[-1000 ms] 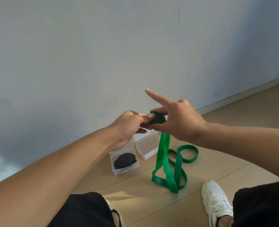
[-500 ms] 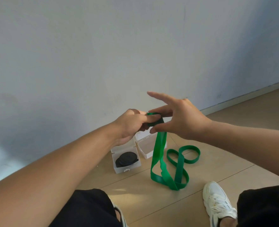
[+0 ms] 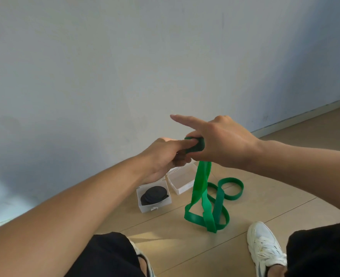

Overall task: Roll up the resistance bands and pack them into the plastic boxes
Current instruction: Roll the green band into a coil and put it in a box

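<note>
Hands (image 3: 185, 150) roll green band (image 3: 202, 182); black band (image 3: 154, 194) fills left box (image 3: 155, 209).

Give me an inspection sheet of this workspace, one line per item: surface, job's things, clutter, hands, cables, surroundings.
Surface: wooden floor, seams visible.
Job's things: green band, partly rolled at the hands, its tail hanging to loops on the floor; black band coiled in the open left box; open right box looks empty.
Clutter: nothing seen.
Hands: left hand and right hand both pinch the green roll.
Cables: nothing seen.
Surroundings: pale wall, baseboard, white shoe.
</note>
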